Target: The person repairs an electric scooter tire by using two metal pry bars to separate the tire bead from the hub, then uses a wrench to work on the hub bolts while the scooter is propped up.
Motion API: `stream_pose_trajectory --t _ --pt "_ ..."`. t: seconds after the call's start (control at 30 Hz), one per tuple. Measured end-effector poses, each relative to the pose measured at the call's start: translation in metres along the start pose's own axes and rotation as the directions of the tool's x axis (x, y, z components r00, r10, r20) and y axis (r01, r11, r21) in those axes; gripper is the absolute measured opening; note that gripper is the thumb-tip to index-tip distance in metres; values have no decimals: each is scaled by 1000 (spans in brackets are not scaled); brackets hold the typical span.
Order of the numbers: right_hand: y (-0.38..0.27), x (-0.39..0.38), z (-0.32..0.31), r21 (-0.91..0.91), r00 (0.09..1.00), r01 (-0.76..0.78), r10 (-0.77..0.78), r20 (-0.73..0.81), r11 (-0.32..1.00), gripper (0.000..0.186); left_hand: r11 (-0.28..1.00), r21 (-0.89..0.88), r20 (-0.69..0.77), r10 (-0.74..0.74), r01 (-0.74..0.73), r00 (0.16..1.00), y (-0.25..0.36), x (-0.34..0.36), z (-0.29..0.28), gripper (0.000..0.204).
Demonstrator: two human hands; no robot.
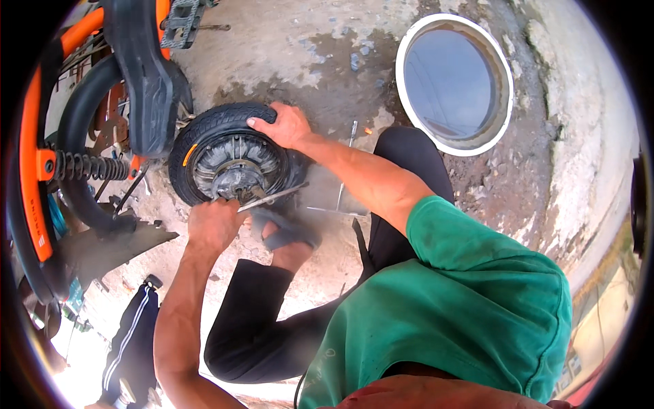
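A small wheel with a black tyre [228,112] stands or leans on the ground, its grey metal hub [235,163] turned towards me. My right hand [286,126] rests on the top right of the tyre, thumb on the sidewall and the other fingers over the tread. My left hand [214,223] is closed around a long, thin metal bar, probably a tyre lever [272,197], at the wheel's lower edge. The bar reaches right across the lower rim. Whether its tip sits under the tyre bead I cannot tell. My sandalled foot [289,238] is just below the wheel.
A round white-rimmed basin of water [507,102] stands at the upper right. Thin metal tools [340,194] lie right of the wheel. An orange-framed scooter or bike [30,157] with a coil spring fills the left side. Another person's dark trouser leg [129,341] shows lower left.
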State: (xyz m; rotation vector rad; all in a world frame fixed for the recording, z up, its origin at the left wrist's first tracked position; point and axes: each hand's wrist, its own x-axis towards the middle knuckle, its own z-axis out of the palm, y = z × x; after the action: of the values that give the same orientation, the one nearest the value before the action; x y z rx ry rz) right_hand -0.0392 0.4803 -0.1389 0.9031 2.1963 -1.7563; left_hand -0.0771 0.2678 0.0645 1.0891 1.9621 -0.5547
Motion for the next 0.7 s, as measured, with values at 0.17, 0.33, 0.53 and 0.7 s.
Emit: stream_pose_trajectory --t 0.17,0.33,0.53,0.7 --pt "5 3 1 -4 999 -29 29 30 1000 94 993 -52 -70 -107 103 992 5 -23 1 39" --pt "8 5 6 -2 998 42 -42 -43 999 94 979 48 -79 -193 197 978 11 -28 -1 28" --pt "6 3 4 4 1000 -8 8 26 1000 99 964 115 -23 -237 238 971 31 -15 -7 23" --pt "8 4 7 4 997 55 -55 -50 998 96 974 127 41 -197 190 980 35 1 -8 24"
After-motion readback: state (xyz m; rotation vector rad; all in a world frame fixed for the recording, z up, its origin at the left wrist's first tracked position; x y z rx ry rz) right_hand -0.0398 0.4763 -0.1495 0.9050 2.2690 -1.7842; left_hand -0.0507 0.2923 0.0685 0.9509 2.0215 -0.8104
